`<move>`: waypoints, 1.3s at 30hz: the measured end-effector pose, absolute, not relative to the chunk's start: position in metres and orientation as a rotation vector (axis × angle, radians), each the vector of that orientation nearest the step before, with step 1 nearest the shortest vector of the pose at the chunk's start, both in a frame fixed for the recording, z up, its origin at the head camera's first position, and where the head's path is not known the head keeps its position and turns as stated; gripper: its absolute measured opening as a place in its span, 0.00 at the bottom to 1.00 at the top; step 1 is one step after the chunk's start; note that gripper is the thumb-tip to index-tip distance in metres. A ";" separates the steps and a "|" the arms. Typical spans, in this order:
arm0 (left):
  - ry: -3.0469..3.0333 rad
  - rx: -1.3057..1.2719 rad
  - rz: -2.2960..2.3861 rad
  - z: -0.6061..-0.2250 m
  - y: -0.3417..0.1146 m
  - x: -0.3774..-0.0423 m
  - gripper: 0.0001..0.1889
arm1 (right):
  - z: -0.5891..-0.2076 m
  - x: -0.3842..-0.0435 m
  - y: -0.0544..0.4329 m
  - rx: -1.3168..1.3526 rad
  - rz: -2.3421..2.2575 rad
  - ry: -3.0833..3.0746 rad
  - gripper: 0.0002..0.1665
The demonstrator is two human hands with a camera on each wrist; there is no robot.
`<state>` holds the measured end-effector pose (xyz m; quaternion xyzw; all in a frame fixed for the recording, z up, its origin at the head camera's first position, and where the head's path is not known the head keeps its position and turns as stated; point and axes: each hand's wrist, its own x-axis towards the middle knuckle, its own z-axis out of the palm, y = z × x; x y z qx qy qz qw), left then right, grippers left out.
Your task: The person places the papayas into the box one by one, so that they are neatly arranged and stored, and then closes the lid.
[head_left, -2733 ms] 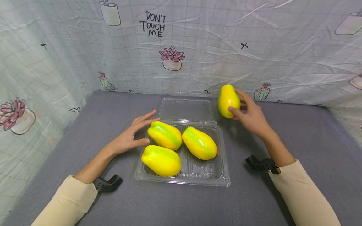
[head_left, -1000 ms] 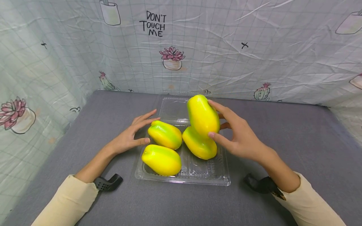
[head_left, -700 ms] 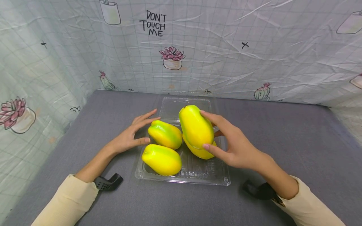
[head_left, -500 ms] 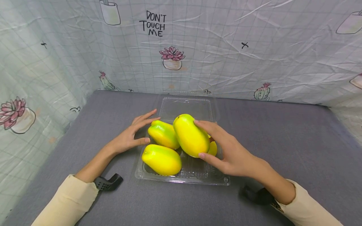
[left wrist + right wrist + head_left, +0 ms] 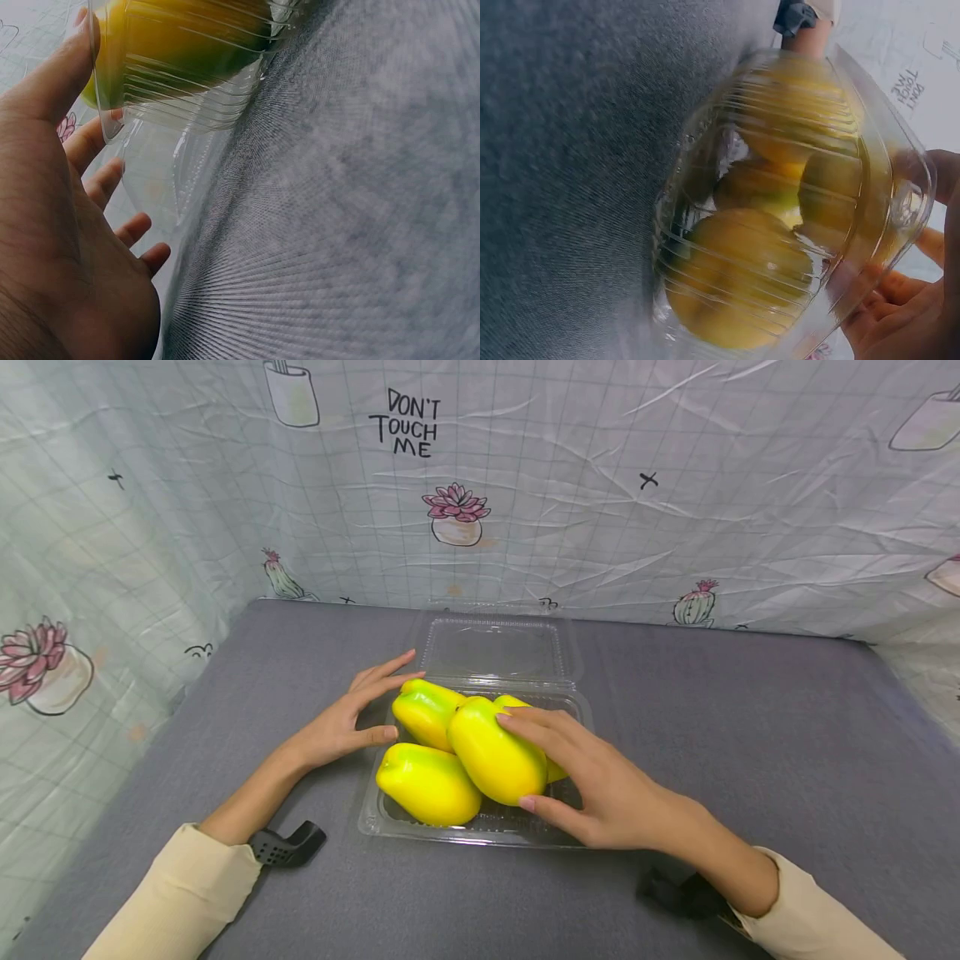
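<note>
In the head view, a yellow-green papaya [image 5: 498, 760] is held between the thumb and fingers of my right hand [image 5: 600, 785]. It is low in a clear plastic clamshell container [image 5: 480, 837] and overlaps the others; whether it bears on the floor cannot be told. Two more papayas lie at the left, a front one [image 5: 427, 787] and a back one [image 5: 426, 714]. A third papaya [image 5: 512, 702] is mostly hidden behind my right hand. My left hand [image 5: 337, 727] rests by the container's left side, fingers spread. The left wrist view shows its thumb near the clear wall [image 5: 165, 109].
The container's hinged lid [image 5: 495, 647] lies folded back behind the base. Grey cloth [image 5: 750, 718] covers the table. A patterned curtain [image 5: 562, 485] hangs along the back and sides. Black wrist mounts sit on both forearms, one at the left [image 5: 287, 846].
My right hand has brought the papaya from behind the container's right side, leftward over the third papaya, then down toward the middle of the base. My left hand has stayed in place.
</note>
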<state>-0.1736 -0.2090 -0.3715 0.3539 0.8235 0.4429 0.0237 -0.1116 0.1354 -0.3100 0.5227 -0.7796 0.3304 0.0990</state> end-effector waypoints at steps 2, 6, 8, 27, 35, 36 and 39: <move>2.549 1.093 1.371 -0.372 -0.209 -0.174 0.36 | -0.311 -0.110 0.137 1.556 0.955 -2.318 0.37; 2.550 1.079 1.371 -0.372 -0.209 -0.173 0.35 | -0.313 -0.106 0.140 1.568 0.905 -2.368 0.38; 2.553 1.070 1.370 -0.372 -0.210 -0.173 0.35 | -0.314 -0.104 0.142 1.571 0.889 -2.394 0.39; 2.564 1.052 1.359 -0.372 -0.210 -0.172 0.34 | -0.313 -0.102 0.155 1.666 0.990 -2.570 0.42; 2.559 1.055 1.367 -0.373 -0.210 -0.173 0.34 | -0.312 -0.104 0.159 1.703 0.981 -2.544 0.44; 2.557 1.059 1.369 -0.374 -0.210 -0.173 0.34 | -0.313 -0.104 0.160 1.706 0.973 -2.542 0.44; 2.551 1.074 1.372 -0.375 -0.210 -0.175 0.33 | -0.313 -0.106 0.161 1.704 0.952 -2.549 0.44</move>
